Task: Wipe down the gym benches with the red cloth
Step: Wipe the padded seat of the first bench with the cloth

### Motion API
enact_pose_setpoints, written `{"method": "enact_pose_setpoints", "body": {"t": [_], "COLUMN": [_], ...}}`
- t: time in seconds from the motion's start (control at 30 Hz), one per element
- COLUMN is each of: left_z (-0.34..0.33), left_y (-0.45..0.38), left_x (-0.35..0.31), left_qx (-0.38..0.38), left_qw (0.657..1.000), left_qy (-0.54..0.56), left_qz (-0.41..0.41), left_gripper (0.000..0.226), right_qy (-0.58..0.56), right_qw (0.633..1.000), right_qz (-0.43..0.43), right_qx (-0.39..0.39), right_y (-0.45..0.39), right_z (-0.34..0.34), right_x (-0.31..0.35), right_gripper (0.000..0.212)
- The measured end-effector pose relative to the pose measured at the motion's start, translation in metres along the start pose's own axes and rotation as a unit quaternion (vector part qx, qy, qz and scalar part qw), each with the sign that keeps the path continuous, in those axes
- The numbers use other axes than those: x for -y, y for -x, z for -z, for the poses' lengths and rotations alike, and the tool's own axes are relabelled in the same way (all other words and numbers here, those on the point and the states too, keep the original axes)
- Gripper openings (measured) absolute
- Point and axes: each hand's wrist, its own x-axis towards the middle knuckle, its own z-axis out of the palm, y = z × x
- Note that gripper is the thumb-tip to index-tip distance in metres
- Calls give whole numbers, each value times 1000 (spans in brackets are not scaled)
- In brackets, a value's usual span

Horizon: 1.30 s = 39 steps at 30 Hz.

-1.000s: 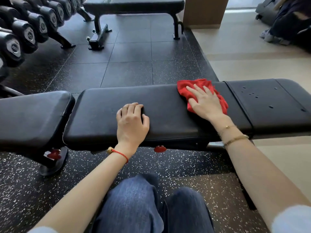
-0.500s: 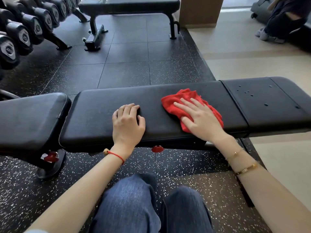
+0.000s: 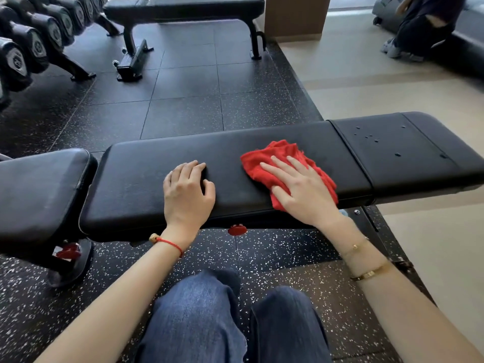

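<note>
A black padded gym bench (image 3: 146,179) runs across the view in front of me. The crumpled red cloth (image 3: 272,155) lies on its long middle pad, right of centre. My right hand (image 3: 301,189) presses flat on the cloth with straight, spread fingers. My left hand (image 3: 187,191) rests on the same pad to the left, fingers bent at the knuckles against the padding, holding nothing. The bench's right end pad (image 3: 408,153) carries several small droplets.
Another black pad (image 3: 39,195) adjoins on the left. A second bench (image 3: 183,9) stands at the back, a dumbbell rack (image 3: 31,45) at far left. A person (image 3: 424,24) sits at the far right. My knees (image 3: 230,318) are below the bench.
My right hand has slid the red cloth leftward and toward me along the middle pad. My left hand has stayed in place.
</note>
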Motion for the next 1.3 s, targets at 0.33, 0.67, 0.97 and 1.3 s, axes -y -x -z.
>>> {"method": "enact_pose_setpoints", "body": {"t": [0.33, 0.67, 0.97, 1.3], "left_z": [-3, -1, -1, -1], "left_y": [0, 0, -2, -2], "left_x": [-1, 3, -1, -1], "left_qx": [-17, -14, -3, -12], "left_qw": [1000, 1000, 1000, 1000], "left_qy": [-1, 16, -5, 3], "left_qz": [5, 11, 14, 17], "left_gripper": [37, 38, 38, 37], "right_qy": [40, -3, 32, 10], "right_qw": [983, 999, 983, 998], "right_qz": [-179, 40, -179, 55], "right_qx": [27, 15, 24, 28], "right_y": [-66, -20, -106, -58], "right_z": [19, 0, 14, -8], "right_x": [-63, -1, -73, 18], "right_gripper": [53, 54, 53, 55]}}
